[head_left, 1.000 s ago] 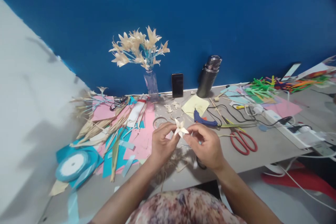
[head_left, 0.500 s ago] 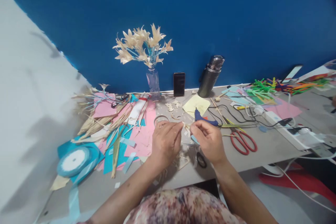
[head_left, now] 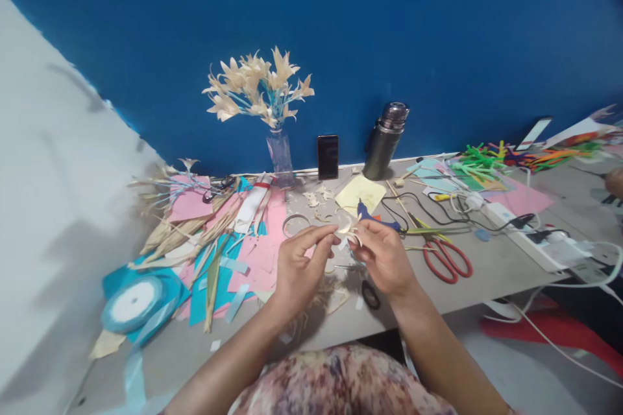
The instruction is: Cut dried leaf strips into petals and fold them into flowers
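Note:
A small cream flower with thin curled petals (head_left: 349, 231) is between my two hands above the table. My right hand (head_left: 388, 258) pinches it at its right side, thumb against fingers. My left hand (head_left: 302, 267) is closed at the flower's left, thumb and index finger drawn together beside a petal tip; whether a petal is caught between them cannot be made out. Just behind my right hand lies a blue glue gun (head_left: 377, 217). Red-handled scissors (head_left: 446, 259) rest to the right, and black-handled small scissors (head_left: 370, 295) lie below my hands.
A clear vase (head_left: 280, 159) holds similar cream flowers (head_left: 257, 84). Beside it stand a phone (head_left: 328, 157) and a dark flask (head_left: 387, 142). Ribbon roll (head_left: 135, 303), dried husks (head_left: 168, 230) and pink paper (head_left: 256, 262) cover the left. A power strip (head_left: 525, 233) and another person's hand (head_left: 614, 183) are right.
My left fingertips have shifted from the flower's top, and the thumb now shows. The flower is turned, with more petals visible in my right fingers. The view has moved slightly.

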A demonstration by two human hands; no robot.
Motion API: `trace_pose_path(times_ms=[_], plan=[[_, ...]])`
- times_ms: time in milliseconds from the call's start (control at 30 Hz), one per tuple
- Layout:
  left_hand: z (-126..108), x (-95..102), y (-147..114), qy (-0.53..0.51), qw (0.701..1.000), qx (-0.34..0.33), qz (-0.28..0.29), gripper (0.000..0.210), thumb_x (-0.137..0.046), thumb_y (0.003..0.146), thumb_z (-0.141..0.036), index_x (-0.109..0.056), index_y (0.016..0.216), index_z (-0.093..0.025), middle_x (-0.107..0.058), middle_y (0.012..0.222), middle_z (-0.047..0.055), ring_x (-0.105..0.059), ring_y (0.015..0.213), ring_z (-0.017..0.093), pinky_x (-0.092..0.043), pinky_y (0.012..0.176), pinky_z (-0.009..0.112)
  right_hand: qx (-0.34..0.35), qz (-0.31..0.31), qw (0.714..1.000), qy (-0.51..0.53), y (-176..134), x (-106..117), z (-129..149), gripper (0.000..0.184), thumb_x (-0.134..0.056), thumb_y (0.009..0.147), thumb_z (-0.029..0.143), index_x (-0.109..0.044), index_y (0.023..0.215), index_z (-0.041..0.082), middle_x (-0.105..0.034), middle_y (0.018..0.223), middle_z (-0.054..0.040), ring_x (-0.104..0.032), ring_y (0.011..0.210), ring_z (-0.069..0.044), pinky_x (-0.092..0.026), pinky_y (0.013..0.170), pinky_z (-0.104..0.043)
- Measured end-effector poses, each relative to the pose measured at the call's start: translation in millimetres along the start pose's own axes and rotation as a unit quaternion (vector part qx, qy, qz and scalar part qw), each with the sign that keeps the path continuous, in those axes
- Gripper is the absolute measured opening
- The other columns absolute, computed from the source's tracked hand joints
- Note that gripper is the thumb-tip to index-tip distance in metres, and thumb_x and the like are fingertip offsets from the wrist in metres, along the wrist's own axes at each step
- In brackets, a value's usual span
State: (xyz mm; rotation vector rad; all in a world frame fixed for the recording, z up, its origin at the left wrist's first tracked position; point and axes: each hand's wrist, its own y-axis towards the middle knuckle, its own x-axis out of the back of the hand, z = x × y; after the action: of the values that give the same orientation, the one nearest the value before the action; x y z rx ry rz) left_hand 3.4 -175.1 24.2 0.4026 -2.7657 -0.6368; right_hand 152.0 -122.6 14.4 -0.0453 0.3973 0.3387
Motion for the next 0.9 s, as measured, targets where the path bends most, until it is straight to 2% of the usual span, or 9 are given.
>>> trace_pose_path(times_ms=[133, 267, 367, 633, 733, 833, 900], plan=[[1.0, 2.6, 5.2, -0.166, 0.975, 0.148, -0.019, 0.018, -0.069, 0.085, -0.027, -0.075, 0.098, -0.017, -0.071, 0.069, 0.001, -0.058, 0.052, 0.011, -0.048, 0.056, 0.025, -0.004, 0.015, 1.000, 0.014, 0.1, 0.0, 2.4, 0.029, -0.073, 0.079, 0.040, -0.061, 0.067, 0.017, -0.058, 0.060, 0.0007, -0.035, 0.047, -0.007, -0.022, 0.045, -0.023], [11.2, 6.0, 8.8, -0.276, 0.932, 0.231, 0.043, 0.017, -0.074, 0.082, -0.032, -0.075, 0.086, -0.016, -0.068, 0.070, 0.001, -0.058, 0.056, 0.010, -0.045, 0.056, 0.023, -0.007, 0.052, 0.999, -0.002, 0.1, 1.3, 4.9, 0.029, -0.073, 0.079, 0.040, -0.060, 0.067, 0.017, -0.057, 0.058, 0.0014, -0.034, 0.046, -0.007, -0.020, 0.046, -0.024], [15.9, 7.6, 7.9, -0.289, 0.921, 0.248, 0.078, 0.017, -0.076, 0.080, -0.033, -0.074, 0.081, -0.017, -0.067, 0.068, 0.001, -0.058, 0.058, 0.010, -0.044, 0.058, 0.023, -0.007, 0.071, 0.997, -0.027, 0.5, 1.9, 5.8, 0.030, -0.073, 0.080, 0.041, -0.061, 0.067, 0.017, -0.056, 0.057, 0.0018, -0.035, 0.047, -0.007, -0.021, 0.048, -0.024], [16.4, 9.2, 10.8, -0.279, 0.924, 0.240, 0.105, 0.019, -0.078, 0.077, -0.032, -0.071, 0.076, -0.015, -0.064, 0.058, 0.000, -0.054, 0.055, 0.011, -0.040, 0.060, 0.024, 0.000, 0.072, 0.994, -0.086, 2.9, 3.7, 4.4, 0.032, -0.072, 0.083, 0.043, -0.063, 0.069, 0.016, -0.057, 0.060, 0.0009, -0.035, 0.048, -0.008, -0.024, 0.048, -0.025], [17.1, 8.2, 11.6, -0.327, 0.902, 0.264, 0.103, 0.024, -0.080, 0.075, -0.034, -0.068, 0.074, -0.014, -0.062, 0.059, 0.000, -0.053, 0.054, 0.010, -0.039, 0.058, 0.024, 0.006, 0.075, 0.995, -0.064, 4.5, 2.5, 5.0, 0.034, -0.070, 0.085, 0.046, -0.064, 0.071, 0.016, -0.059, 0.063, -0.0005, -0.036, 0.050, -0.008, -0.023, 0.049, -0.025], [18.0, 7.9, 11.6, -0.386, 0.871, 0.287, 0.098, 0.031, -0.082, 0.072, -0.037, -0.062, 0.069, -0.013, -0.058, 0.059, -0.001, -0.051, 0.053, 0.009, -0.038, 0.057, 0.024, 0.018, 0.047, 0.998, -0.048, 5.8, 2.4, 4.2, 0.036, -0.066, 0.087, 0.051, -0.069, 0.079, 0.016, -0.063, 0.066, -0.0030, -0.037, 0.050, -0.009, -0.022, 0.048, -0.026], [19.0, 8.2, 11.5, -0.410, 0.861, 0.287, 0.090, 0.034, -0.084, 0.071, -0.037, -0.060, 0.067, -0.013, -0.056, 0.058, -0.001, -0.050, 0.052, 0.008, -0.037, 0.057, 0.024, 0.016, 0.029, 0.997, -0.064, 5.4, 3.4, 2.5, 0.036, -0.066, 0.087, 0.051, -0.069, 0.080, 0.016, -0.063, 0.066, -0.0027, -0.037, 0.050, -0.010, -0.023, 0.048, -0.026]])
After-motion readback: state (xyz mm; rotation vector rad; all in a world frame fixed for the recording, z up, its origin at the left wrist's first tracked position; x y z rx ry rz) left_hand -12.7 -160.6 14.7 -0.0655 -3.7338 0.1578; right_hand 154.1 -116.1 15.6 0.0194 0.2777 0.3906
